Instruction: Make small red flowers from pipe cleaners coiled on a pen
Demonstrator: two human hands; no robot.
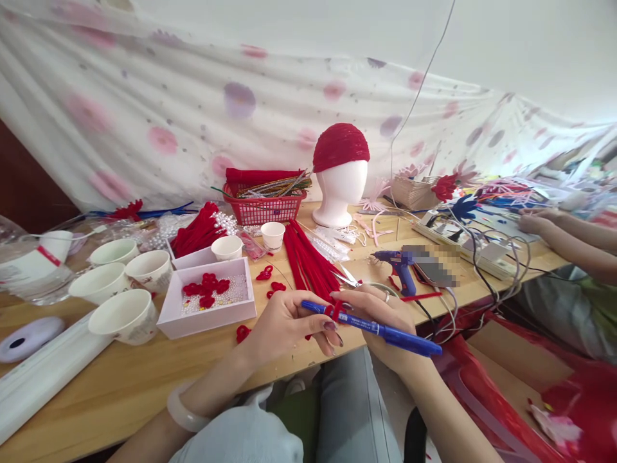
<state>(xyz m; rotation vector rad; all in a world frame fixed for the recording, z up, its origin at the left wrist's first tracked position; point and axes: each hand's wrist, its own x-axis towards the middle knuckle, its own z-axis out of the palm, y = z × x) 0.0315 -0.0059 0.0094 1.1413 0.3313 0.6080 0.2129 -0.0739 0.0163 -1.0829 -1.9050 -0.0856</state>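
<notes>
A blue marker pen (409,341) lies slantwise in front of me, above the table's front edge. My left hand (282,325) pinches its left end between thumb and fingers. A red pipe cleaner (333,312) is looped around the barrel, and its loose tail sticks out past my right hand (393,321). The right fingers are closed over the pipe cleaner and rest against the pen. Just beyond lie scissors (348,278) and a bundle of long red pipe cleaners (308,260). Small red loops (276,289) are scattered left of the bundle.
A white box (207,318) holds beads and red flower shapes, beside several paper cups (123,315). Behind stand a red basket (263,209) and a white mannequin head (341,186) in a red cap. A glue gun (398,267) and cables lie right. Another person's hands (535,222) are far right.
</notes>
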